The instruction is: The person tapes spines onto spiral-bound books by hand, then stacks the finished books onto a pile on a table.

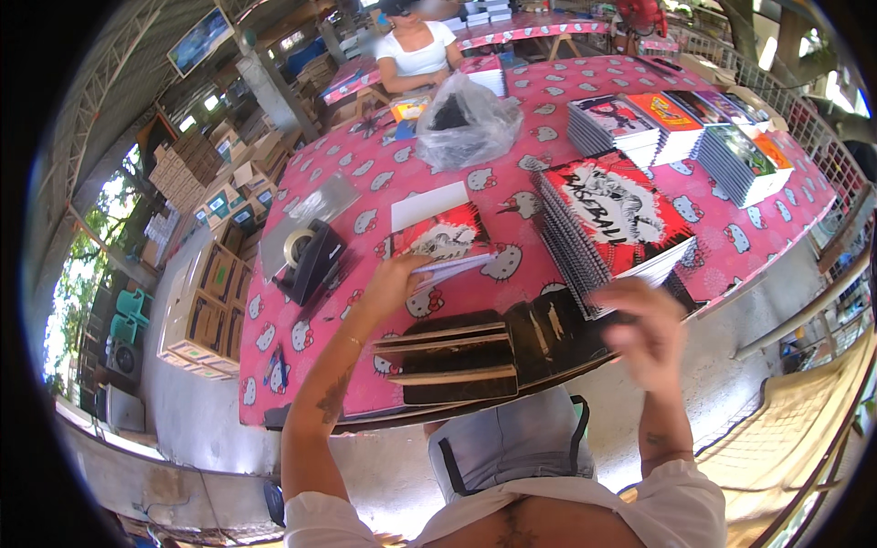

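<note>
My left hand [399, 281] grips the near left edge of a red, black and white notebook [448, 236] lying slightly raised over the pink patterned tablecloth. A white sheet [427, 206] shows behind that notebook. My right hand [644, 331] is smeared by motion beside the near corner of a tall stack of spiral notebooks [621, 215] with matching red and black covers; whether it touches the stack I cannot tell. Between my hands, at the table's near edge, lies a worn black wooden board with raised strips [457, 359].
A black tape dispenser [312, 260] stands at the left, near a pen [277, 368]. A clear plastic bag [468, 123] sits farther back, before a seated person [416, 50]. More notebook stacks [614, 128] fill the far right. Cardboard boxes [208, 306] stand on the floor left.
</note>
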### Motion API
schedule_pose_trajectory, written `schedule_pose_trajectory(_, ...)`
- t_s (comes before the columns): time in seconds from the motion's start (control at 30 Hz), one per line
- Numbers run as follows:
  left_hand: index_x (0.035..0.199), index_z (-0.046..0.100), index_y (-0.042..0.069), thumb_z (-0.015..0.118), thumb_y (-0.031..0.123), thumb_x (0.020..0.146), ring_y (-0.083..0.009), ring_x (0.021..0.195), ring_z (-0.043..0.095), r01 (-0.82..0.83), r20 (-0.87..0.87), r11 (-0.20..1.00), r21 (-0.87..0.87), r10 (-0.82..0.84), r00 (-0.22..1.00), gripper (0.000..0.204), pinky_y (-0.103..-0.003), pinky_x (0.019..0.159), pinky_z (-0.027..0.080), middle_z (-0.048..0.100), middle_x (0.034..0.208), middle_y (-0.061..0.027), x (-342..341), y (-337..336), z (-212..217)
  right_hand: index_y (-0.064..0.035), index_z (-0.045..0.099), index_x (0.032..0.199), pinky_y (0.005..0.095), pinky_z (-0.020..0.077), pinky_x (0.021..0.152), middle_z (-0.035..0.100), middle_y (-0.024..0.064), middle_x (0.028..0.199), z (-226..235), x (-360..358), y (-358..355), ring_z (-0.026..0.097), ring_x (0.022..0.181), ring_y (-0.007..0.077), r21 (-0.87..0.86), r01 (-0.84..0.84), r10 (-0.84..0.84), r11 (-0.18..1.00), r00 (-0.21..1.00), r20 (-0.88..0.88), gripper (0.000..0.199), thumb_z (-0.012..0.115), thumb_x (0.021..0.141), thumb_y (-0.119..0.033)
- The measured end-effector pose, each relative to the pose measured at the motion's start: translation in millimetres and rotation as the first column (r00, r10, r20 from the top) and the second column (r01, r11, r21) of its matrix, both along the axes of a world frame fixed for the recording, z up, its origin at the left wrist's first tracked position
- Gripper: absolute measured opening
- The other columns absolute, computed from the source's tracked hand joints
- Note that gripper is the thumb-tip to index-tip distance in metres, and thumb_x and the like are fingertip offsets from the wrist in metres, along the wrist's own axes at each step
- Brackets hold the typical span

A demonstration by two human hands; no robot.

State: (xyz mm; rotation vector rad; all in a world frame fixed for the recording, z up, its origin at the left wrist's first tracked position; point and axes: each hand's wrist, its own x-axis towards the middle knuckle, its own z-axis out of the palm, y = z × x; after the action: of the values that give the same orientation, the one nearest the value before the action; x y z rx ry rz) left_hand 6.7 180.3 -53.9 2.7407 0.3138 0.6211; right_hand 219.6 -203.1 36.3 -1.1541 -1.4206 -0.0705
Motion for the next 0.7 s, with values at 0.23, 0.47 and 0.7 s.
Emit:
schedule_pose_trajectory(0.23, 0.113, 0.074, 0.006, 0.072, 0.014, 0.091, -0.0338, 0.077, 0.066, -0.127, 0.197, 0.921, 0.369, 0.056, 0.979, 0.023, -0.043, 0.070, 0.051, 0.070, 0.087, -0.0140, 15, -81, 137, -0.0007, 0.041, 0.152, 0.0385, 0.0508, 0.099, 0.066, 0.0177, 0.129, -65, -5, 115, 0.066, 0.112, 0.0334, -0.057, 0.197, -0.193, 0.979, 0.979, 0.058, 0.073, 0.077, 0.090, -0.014)
schedule_pose_trajectory(0.47, 0.116, 0.073, 0.007, 0.075, 0.013, 0.087, -0.0311, 0.068, 0.061, 0.125, 0.071, 0.975, 0.184, -0.140, 0.988, 0.029, -0.040, 0.064, 0.046, 0.064, 0.078, -0.0107, -25, -142, 184, -0.0013, 0.072, 0.107, 0.0253, 0.0517, 0.071, 0.075, 0.0018, 0.090, -94, -40, 82, 0.063, 0.078, 0.0062, -0.391, -0.223, 0.018, 0.893, 0.885, -0.464, 0.026, 0.085, 0.086, -0.008)
schedule_pose_trajectory(0.7, 0.116, 0.074, 0.011, 0.075, 0.014, 0.084, -0.0251, 0.064, 0.058, -0.020, 0.071, 0.906, 0.424, -0.012, 0.997, 0.032, -0.040, 0.071, 0.042, 0.059, 0.072, -0.0018, -59, -150, 151, -0.0024, 0.058, 0.136, 0.0364, 0.0519, 0.095, 0.057, 0.0161, 0.136, -84, -67, 96, 0.065, 0.112, 0.0297, -0.198, 0.033, -0.046, 0.980, 0.997, -0.064, 0.053, 0.081, 0.090, -0.013)
